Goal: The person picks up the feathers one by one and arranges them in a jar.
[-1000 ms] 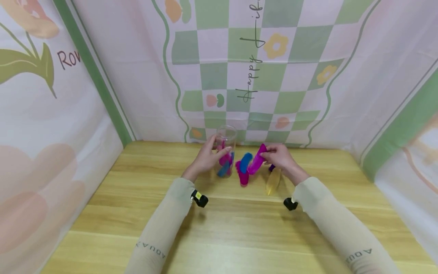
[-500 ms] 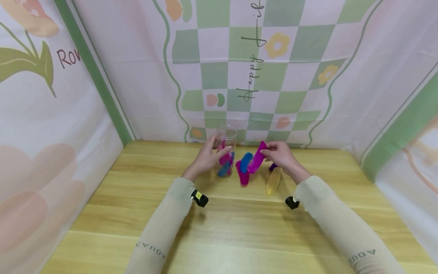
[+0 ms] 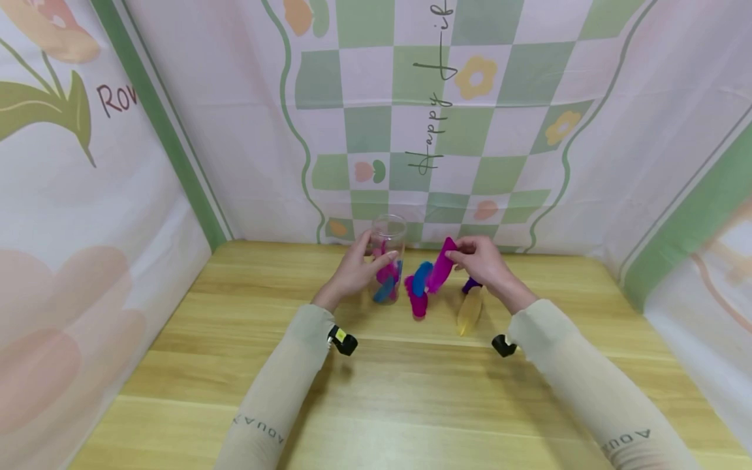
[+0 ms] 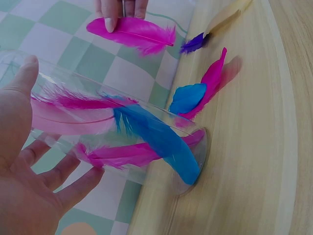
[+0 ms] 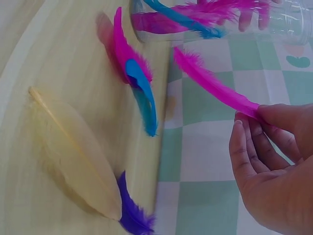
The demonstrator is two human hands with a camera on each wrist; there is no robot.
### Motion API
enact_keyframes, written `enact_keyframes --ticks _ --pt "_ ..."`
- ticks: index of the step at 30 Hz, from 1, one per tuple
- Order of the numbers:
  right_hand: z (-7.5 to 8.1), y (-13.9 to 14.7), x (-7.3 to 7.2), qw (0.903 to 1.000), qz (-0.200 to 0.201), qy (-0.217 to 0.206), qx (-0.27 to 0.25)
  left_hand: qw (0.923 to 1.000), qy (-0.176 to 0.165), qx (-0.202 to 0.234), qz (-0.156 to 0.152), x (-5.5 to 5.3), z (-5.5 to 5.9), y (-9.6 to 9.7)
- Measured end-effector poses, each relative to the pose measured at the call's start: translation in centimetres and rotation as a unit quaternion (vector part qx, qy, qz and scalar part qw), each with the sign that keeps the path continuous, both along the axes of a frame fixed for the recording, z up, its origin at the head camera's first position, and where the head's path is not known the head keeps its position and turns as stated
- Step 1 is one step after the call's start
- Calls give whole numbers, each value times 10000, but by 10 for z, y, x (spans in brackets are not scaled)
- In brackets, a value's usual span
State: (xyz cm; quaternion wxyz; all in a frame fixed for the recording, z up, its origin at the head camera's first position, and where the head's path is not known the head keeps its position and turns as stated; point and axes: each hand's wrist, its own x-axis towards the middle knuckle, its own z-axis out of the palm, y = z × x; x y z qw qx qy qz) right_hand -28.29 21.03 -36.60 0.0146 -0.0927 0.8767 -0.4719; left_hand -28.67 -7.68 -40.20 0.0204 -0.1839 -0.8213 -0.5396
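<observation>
My left hand point(image 3: 357, 269) grips a tall clear glass point(image 3: 390, 228) that stands upright near the back of the table. Inside the glass are pink and blue feathers, among them a blue feather point(image 4: 164, 142). Between the thumb and fingers of my right hand point(image 3: 480, 262) a magenta feather point(image 5: 215, 87) is pinched by one end, held in the air to the right of the glass. Below it on the table lie another magenta feather point(image 4: 215, 81) and a small blue feather point(image 4: 188, 97) overlapping it. Under the right hand are a pale yellow feather point(image 5: 78, 152) and a purple feather point(image 5: 133, 210).
The wooden table point(image 3: 376, 405) stretches toward me from the loose feathers. A fabric backdrop with green and white checks point(image 3: 411, 130) hangs right behind the table's back edge. Printed cloth walls point(image 3: 70, 215) stand at the left and right sides.
My right hand has risen slightly with the magenta feather, whose lower end has lifted a little. The purple feather shows more from under the hand. My left hand and the glass hold still.
</observation>
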Motion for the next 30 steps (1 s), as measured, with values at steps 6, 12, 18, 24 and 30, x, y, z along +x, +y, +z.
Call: enact_keyframes --ticks 6,12,18,24,30 --pt "7 0 1 9999 18 58 150 10000 5 -15 -16 1 0 0" --pt "13 -2 0 9993 38 229 292 10000 20 5 -17 1 1 -1" --pt "17 -5 1 9985 49 366 406 10000 22 -8 -5 1 1 -1" --pt "22 -7 2 9982 85 464 376 10000 39 -35 16 1 2 0" --pt "30 -9 1 9976 69 633 280 10000 59 11 -9 1 2 0"
